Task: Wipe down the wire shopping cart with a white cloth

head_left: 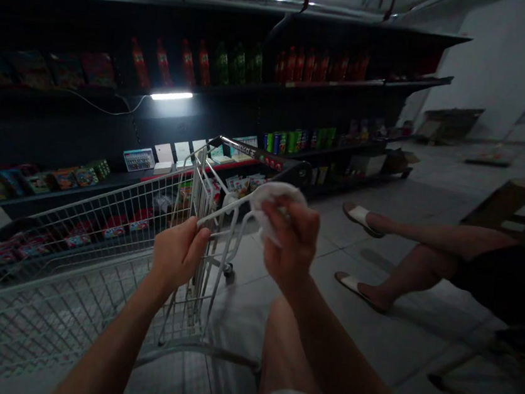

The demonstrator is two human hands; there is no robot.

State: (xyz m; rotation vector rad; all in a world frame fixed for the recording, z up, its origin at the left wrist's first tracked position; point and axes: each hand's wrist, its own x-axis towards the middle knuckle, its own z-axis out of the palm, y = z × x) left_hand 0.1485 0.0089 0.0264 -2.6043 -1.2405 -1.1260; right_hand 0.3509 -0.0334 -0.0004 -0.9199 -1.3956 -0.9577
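A wire shopping cart (150, 266) stands before me, its dark push handle (258, 153) at the far side of its end frame. My left hand (179, 251) is wrapped round the cart's upper rail, near the corner of the end frame. My right hand (290, 241) is closed on a white cloth (274, 201), its fingers bent over the top. The cloth is at the bar end beside the handle, and I cannot tell how much of the bar it covers. Slight blur softens the right fingers.
Dark shelves (236, 93) behind the cart bear red bottles (301, 65), green bottles (237, 64), cans (297, 141) and packets. A lit tube lamp (172, 95) hangs under one shelf. At right, another person's legs (406, 264) stretch across the tiled floor, near a brown crate (521, 207).
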